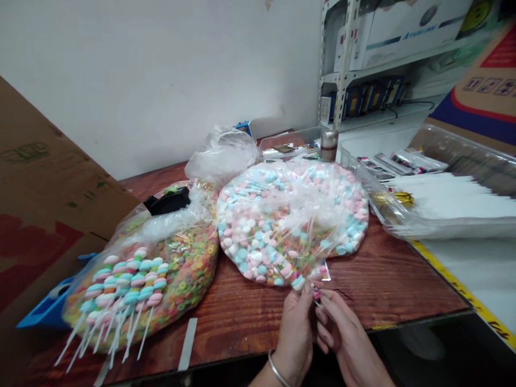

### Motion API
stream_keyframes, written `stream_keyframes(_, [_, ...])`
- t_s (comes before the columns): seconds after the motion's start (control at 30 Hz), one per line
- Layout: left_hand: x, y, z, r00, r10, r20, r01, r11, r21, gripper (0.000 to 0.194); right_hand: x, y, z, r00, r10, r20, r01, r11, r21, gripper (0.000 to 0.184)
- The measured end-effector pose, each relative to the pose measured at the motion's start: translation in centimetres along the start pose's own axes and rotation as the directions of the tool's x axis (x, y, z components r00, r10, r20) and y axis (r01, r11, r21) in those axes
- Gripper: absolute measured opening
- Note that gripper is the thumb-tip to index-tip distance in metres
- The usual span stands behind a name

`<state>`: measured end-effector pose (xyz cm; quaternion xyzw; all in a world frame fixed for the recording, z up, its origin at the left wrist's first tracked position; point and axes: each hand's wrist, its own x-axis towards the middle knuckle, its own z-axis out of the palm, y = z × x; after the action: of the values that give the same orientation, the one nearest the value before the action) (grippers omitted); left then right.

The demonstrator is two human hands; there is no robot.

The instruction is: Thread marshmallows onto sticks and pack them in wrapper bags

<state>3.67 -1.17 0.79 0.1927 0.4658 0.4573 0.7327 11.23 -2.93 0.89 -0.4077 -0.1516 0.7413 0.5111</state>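
A marshmallow candy skewer (283, 265), seemingly in a clear wrapper, points up and left from my hands. My left hand (296, 329) pinches around its lower end. My right hand (342, 328) closes on the same end from the other side, fingertips by a small pink part (316, 293). A thin dark strand sticks out beside the right fingers; what it is I cannot tell. Just beyond lies a big clear bag of pastel marshmallows (250, 236). On the left, several finished marshmallow skewers (124, 282) with white sticks rest on a bag of ring candies (193, 263).
A black tape dispenser (168, 202) sits on the ring-candy bag. Cardboard boxes (52, 204) and a blue holder (46, 306) stand at left. At right are a clear plastic tray (447, 228) with white sticks and gold ties (399, 199). A metal shelf (342, 64) rises behind.
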Motion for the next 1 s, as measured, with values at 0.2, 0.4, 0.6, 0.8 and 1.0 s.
stream_keyframes(0.2, [-1.1, 1.6, -0.8, 0.981, 0.032, 0.190, -0.019, 0.997, -0.072, 0.037, 0.3, 0.1, -0.9, 0.991, 0.098, 0.095, -0.114, 0.978, 0.175, 0.034])
stream_keyframes(0.4, [-0.8, 1.9, -1.4, 0.989, 0.048, 0.140, -0.038, 0.997, -0.073, 0.026, -0.2, 0.0, -1.0, 0.969, 0.190, 0.159, -0.207, 0.974, 0.098, 0.037])
stream_keyframes(0.6, [-0.4, 1.2, -1.5, 0.995, 0.047, 0.089, -0.051, 0.998, 0.034, 0.030, 0.0, 0.6, -0.7, 0.993, -0.117, 0.003, 0.115, 0.966, -0.231, 0.038])
stream_keyframes(0.8, [-1.0, 2.0, -2.7, 0.971, -0.090, 0.224, 0.104, 0.993, -0.051, 0.024, -0.7, 0.3, -0.6, 0.944, 0.142, 0.299, -0.124, 0.989, -0.077, 0.036])
stream_keyframes(1.0, [-0.6, 3.8, -4.8, 0.972, 0.233, 0.019, -0.232, 0.947, 0.222, 0.015, 0.3, -3.4, -5.4, 0.841, -0.469, 0.268, 0.319, 0.032, -0.947, 0.018])
